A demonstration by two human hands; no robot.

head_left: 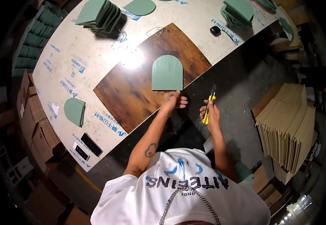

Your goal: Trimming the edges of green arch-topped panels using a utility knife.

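Note:
A green arch-shaped board point(167, 73) with a straight near edge lies flat on a dark brown wood-grain panel point(133, 95). Just below that straight edge is my left hand point(175, 101), its thumb at the board's lower right corner and its other fingers stretched to the right, apart. Whether the thumb presses on the edge I cannot tell. My right hand point(212, 112) is closed around a yellow utility knife point(206, 116), held off the table's front edge over the dark floor. The knife's blade end points away from me.
The white table point(63, 63) carries stacks of green boards point(99, 17) at the far left and more boards point(238, 13) at the far right. A small black object point(215, 31) and two dark rectangular objects point(91, 144) lie on it. Cardboard sheets point(285, 127) stand at the right.

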